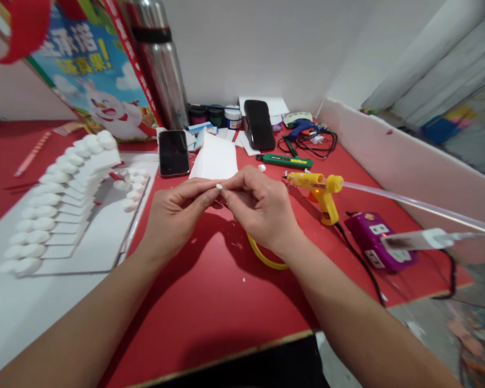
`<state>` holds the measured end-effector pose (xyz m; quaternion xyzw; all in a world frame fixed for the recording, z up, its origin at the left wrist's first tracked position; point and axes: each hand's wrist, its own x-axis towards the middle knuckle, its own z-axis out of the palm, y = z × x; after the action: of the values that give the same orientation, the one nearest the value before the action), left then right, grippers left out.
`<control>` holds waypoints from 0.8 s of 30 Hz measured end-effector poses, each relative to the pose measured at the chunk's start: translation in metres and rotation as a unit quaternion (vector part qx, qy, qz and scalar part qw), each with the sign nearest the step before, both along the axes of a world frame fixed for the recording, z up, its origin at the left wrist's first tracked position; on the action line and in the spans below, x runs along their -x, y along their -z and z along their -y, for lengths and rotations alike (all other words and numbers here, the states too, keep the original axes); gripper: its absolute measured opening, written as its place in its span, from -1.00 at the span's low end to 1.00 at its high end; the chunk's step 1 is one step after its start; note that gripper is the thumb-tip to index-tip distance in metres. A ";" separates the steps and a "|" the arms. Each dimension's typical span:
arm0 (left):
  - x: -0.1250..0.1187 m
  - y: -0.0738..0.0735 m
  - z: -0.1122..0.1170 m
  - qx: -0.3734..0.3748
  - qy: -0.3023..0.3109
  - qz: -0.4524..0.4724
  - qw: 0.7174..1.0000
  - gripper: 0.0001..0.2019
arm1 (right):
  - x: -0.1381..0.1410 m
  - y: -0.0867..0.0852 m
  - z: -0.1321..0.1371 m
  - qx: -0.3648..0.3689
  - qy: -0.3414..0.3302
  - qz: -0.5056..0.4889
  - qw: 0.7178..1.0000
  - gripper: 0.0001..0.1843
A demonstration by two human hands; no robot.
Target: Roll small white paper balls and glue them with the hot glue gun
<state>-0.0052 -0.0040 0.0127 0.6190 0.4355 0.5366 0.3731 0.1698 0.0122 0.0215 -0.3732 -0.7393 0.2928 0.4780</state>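
Note:
My left hand (175,215) and my right hand (262,210) meet over the red table, fingertips pressed together. Pinched between both thumbs and forefingers is a small white lump (219,186), mostly covered by the fingers. Just beyond the hands lies a folded white paper (216,156). A yellow ring-shaped item (269,261) shows partly from under my right hand. To the left stands a stepped white card model (101,245) edged with rounded white puffs (46,210). Another small white lump (262,168) rests on the table past my right hand.
A yellow hot glue gun (323,191) with a long clear stick lies right, near a purple power strip (378,240) and cables. Behind are a green cutter (286,160), two phones (173,153), paint jars (233,116), a steel flask (161,70) and a printed bag (101,81).

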 end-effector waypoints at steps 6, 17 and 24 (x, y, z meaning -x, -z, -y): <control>0.000 0.000 0.003 -0.071 -0.039 -0.078 0.994 -0.86 | 0.001 -0.001 0.002 -0.011 0.011 0.007 1.000 -0.96; -0.005 -0.001 0.004 -0.091 -0.106 -0.121 0.983 -0.88 | 0.003 0.005 -0.006 0.104 0.018 -0.024 0.994 -0.78; -0.007 0.000 0.006 -0.081 -0.112 -0.134 0.981 -0.88 | 0.008 0.008 -0.006 0.115 0.048 -0.039 0.991 -0.81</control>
<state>0.0014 -0.0098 0.0125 0.6605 0.5034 0.5210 0.1972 0.1623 0.0179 0.0138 -0.4488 -0.6629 0.3666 0.4741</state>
